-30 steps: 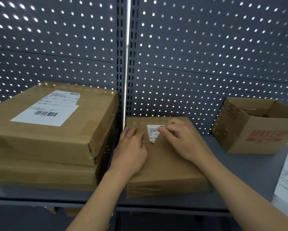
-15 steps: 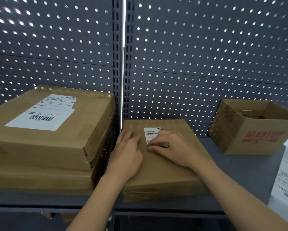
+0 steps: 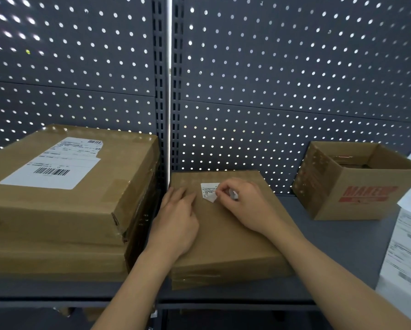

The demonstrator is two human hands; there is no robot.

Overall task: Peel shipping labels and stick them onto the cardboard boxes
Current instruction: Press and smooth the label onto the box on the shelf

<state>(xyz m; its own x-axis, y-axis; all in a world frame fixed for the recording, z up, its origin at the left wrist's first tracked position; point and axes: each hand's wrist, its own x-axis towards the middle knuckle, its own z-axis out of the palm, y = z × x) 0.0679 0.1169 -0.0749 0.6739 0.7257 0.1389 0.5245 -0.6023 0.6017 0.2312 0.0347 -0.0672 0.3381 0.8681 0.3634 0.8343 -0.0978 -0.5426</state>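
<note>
At the left of the frame a stack of boxes sits on the dark shelf, and the top one carries a large white label with a barcode. Just right of the stack, in the lower middle, a flat box lies on the shelf. The left hand rests palm down on the box's left part, fingers spread flat and gripping nothing. Beside its fingertips, near the box's far edge, a small white label lies on the cardboard with its lower corner lifted. The right hand has its thumb and forefinger pinched together on that label's right edge. At the right of the frame an open box with red lettering stands apart on the shelf. Printed sheets fill the lower right edge.
</note>
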